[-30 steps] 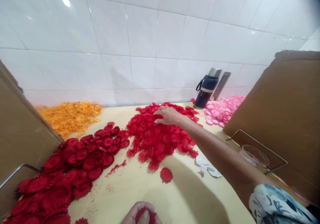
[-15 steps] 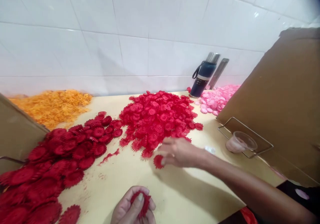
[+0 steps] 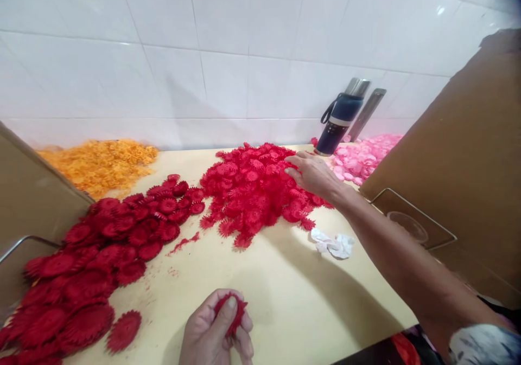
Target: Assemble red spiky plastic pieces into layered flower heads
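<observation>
My left hand (image 3: 220, 327) is closed around a dark red fringed disc (image 3: 230, 313), like a flower made of thin material, with the thumb pressed on its face. My right hand (image 3: 311, 175) reaches over the upper right side of a pile of bright red fringed flowers (image 3: 252, 191). Its thumb and fingers are apart, and no flower shows between them. To the left lies a long heap of larger, dark red fringed discs (image 3: 101, 262), one single disc (image 3: 124, 331) lying apart at its near end.
Orange pieces (image 3: 101, 164) are heaped at back left, pink ones (image 3: 366, 156) at back right. A blue flask (image 3: 340, 121) stands by the tiled wall. Crumpled white tissue (image 3: 334, 244) lies near my right forearm. Cardboard panels (image 3: 459, 164) with wire handles flank the table; a clear cup (image 3: 407, 226) is partly hidden.
My right hand has moved up and away from the pile's near edge to its upper right side; the small red flower at its fingers no longer shows there. My left hand keeps its disc.
</observation>
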Demonstrator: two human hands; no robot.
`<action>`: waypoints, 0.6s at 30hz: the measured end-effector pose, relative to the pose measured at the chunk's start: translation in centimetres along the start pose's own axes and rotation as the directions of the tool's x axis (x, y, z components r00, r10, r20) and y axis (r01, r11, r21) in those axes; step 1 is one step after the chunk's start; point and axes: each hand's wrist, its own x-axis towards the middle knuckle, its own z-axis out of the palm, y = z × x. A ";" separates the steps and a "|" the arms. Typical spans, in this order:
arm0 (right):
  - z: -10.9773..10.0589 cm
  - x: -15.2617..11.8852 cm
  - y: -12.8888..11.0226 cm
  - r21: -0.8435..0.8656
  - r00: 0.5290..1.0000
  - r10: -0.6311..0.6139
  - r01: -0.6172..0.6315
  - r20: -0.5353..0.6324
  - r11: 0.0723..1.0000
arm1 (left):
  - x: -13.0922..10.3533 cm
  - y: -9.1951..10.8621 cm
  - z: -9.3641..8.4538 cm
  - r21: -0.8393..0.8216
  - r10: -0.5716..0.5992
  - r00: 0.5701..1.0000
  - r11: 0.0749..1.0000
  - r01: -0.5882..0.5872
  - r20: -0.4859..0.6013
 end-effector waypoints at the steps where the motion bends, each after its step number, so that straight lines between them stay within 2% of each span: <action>1: 0.2 0.2 0.1 -0.007 1.000 0.002 -0.002 0.022 1.000 | -0.1 0.0 0.1 0.008 0.014 1.000 1.000 -0.013 -0.005; 5: 0.9 -2.1 -2.0 0.102 0.998 -0.060 0.062 -0.028 0.993 | -0.4 0.0 0.4 0.029 0.044 0.998 0.999 -0.042 -0.050; 7: 0.9 -4.2 -3.9 0.268 0.991 -0.124 0.134 -0.054 0.954 | -0.4 0.1 0.6 0.036 0.044 0.996 0.998 -0.041 -0.073; 9: 0.6 -6.5 -6.1 0.458 0.981 -0.195 0.173 -0.001 0.872 | -0.4 0.2 0.9 0.041 0.052 0.996 0.998 -0.049 -0.077; 11: 0.3 -8.5 -8.1 0.625 0.971 -0.228 0.133 0.073 0.769 | -0.4 0.2 1.2 0.038 0.076 0.996 0.997 -0.074 -0.055; 13: 0.2 -10.1 -9.7 0.748 0.967 -0.215 0.040 0.138 0.662 | -0.4 0.1 1.3 0.023 0.096 0.995 0.995 -0.095 -0.020; 15: 0.3 -11.2 -10.8 0.821 0.961 -0.197 -0.052 0.197 0.569 | -0.6 0.0 1.4 0.001 0.129 0.992 0.992 -0.129 0.004; 18: 0.8 -12.4 -11.7 0.853 0.951 -0.168 -0.145 0.260 0.501 | -0.8 -0.3 1.4 -0.029 0.179 0.984 0.984 -0.178 0.020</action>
